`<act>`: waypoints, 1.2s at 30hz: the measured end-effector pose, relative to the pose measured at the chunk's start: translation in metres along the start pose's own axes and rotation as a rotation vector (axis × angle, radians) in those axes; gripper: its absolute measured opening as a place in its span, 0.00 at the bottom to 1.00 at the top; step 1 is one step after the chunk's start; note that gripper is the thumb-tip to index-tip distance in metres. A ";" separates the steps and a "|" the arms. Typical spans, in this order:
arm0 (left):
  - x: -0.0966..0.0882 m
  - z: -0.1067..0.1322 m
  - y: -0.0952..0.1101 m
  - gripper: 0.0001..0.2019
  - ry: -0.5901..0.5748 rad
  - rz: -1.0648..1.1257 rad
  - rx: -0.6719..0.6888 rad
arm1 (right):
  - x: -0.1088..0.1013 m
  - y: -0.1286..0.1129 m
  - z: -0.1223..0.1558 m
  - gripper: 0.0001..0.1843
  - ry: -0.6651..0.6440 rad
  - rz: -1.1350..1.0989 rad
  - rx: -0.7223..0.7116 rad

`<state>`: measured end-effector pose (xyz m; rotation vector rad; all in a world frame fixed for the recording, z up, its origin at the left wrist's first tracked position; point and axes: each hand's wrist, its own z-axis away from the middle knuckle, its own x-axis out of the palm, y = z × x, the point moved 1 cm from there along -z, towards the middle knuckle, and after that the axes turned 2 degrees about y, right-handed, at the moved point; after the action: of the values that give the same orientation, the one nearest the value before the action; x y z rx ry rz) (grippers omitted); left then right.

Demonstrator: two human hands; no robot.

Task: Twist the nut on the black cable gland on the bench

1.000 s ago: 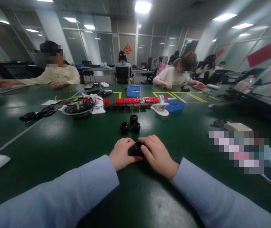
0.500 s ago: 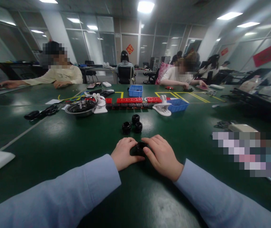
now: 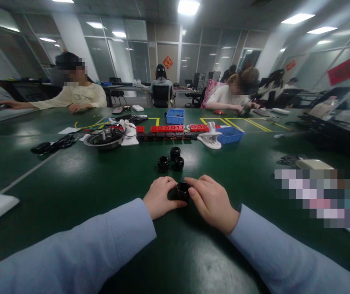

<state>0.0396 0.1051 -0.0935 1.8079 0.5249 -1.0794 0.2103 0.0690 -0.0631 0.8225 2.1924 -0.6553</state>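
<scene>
Both hands rest low on the green counter (image 3: 70, 171), closed around one small black ring-shaped part (image 3: 182, 190) between them. The left hand (image 3: 160, 197) sits at the part's 9 o'clock with its fingers curled against the part's side; the right hand (image 3: 212, 202) lies at 3 o'clock, its fingers wrapped over the rim and far side. The part stands on the counter with its open mouth facing up, though the hands hide its lower half, so its full shape is hard to tell.

At 12 o'clock from the held part, a little apart, three similar black parts (image 3: 170, 159) stand in a tight cluster, touching or nearly so. Farther out at 12 o'clock runs a row of red blocks (image 3: 166, 128), with a blue bin (image 3: 175, 116) beyond it. A second blue bin (image 3: 230, 135) and a white clip (image 3: 209, 139) lie at 1 o'clock, a metal bowl (image 3: 103, 141) at 11 o'clock.
</scene>
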 end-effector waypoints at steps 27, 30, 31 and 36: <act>0.003 0.000 -0.001 0.13 0.020 -0.014 0.012 | 0.005 -0.011 -0.005 0.35 -0.262 -0.143 -0.326; 0.002 0.000 0.000 0.13 0.015 -0.011 0.002 | 0.004 -0.006 -0.005 0.34 -0.294 -0.063 -0.284; 0.001 0.000 0.000 0.14 0.011 -0.009 0.001 | 0.005 -0.002 -0.005 0.31 -0.322 -0.009 -0.226; -0.001 0.000 0.000 0.22 -0.014 -0.001 -0.006 | 0.009 0.036 -0.009 0.24 -0.325 0.247 0.190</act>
<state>0.0394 0.1049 -0.0929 1.7944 0.5199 -1.0888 0.2266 0.1022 -0.0715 0.9890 1.7243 -0.8175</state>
